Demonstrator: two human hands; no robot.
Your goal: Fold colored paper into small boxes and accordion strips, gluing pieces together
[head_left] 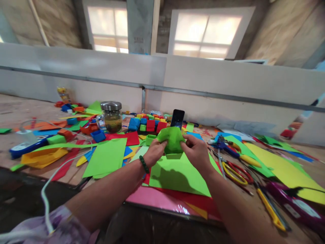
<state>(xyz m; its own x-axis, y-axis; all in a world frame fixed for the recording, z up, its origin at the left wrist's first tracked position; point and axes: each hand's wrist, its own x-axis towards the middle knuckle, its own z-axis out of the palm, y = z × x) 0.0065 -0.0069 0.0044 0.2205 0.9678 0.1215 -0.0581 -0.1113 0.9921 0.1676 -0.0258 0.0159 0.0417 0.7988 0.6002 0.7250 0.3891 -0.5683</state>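
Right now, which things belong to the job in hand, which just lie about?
Apparently in use:
- folded lime-green piece, in left hand and right hand
- flat lime-green sheet beneath

Apparently lying about:
- clear glass mug, metal lid
- shiny purple plastic device

Bright windows behind, soft shadows, stretched edges

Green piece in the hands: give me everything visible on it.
The green piece is bright green, thin and bendable, like paper or foam sheet; which, I can't tell. It has a broad, creased upper part with a rounded outline and a narrower, straight-edged band at the bottom. Its inside can't be made out. It is held up by its sides, left hand on one, right hand on the other, in front of the black phone and above the flat green sheet, where a shadow falls.
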